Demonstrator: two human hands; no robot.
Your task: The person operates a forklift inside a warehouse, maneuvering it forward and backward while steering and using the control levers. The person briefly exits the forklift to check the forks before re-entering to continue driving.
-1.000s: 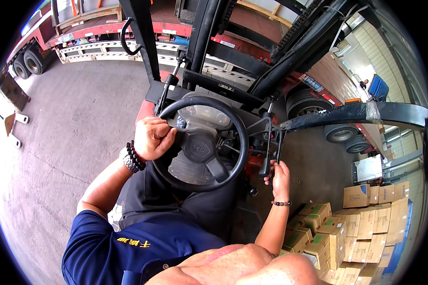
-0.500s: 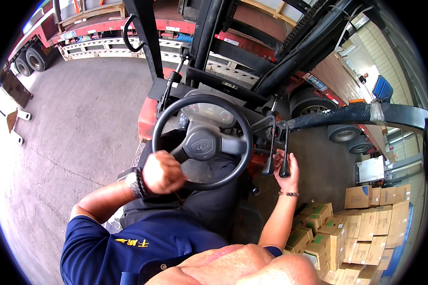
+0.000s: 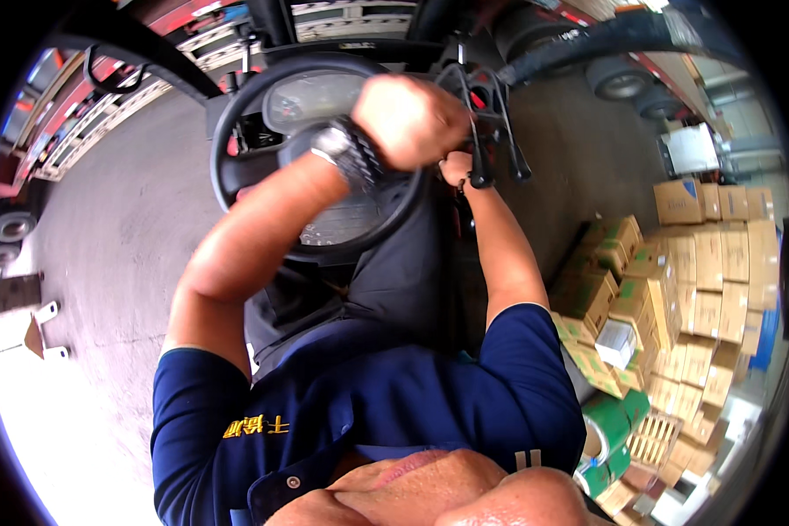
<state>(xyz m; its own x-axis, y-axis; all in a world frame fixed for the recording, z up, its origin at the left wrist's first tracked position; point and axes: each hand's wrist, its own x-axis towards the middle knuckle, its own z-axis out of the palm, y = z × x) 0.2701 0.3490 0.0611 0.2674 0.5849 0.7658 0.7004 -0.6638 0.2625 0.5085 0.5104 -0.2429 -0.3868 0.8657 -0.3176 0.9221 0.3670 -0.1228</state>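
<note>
I sit in a forklift seat above a black steering wheel [image 3: 237,167]. My left hand [image 3: 409,120] is closed on the wheel's right side, the forearm crossing over the wheel, with a dark watch and bead bracelet [image 3: 349,153] on the wrist. My right hand [image 3: 458,167] grips one of the black control levers [image 3: 478,149] to the right of the wheel. The instrument panel [image 3: 311,92] shows through the wheel.
Stacks of brown cardboard boxes [image 3: 701,263] and green rolls [image 3: 614,430] stand on the right. A red truck trailer [image 3: 88,114] with wheels [image 3: 9,228] runs along the left and top. Grey concrete floor [image 3: 114,263] lies to the left. A black hose [image 3: 605,35] crosses the top right.
My left hand has swung the wheel round from its left side, through the bottom, to its right side. The view has tilted down and closer. My right hand stays on the levers.
</note>
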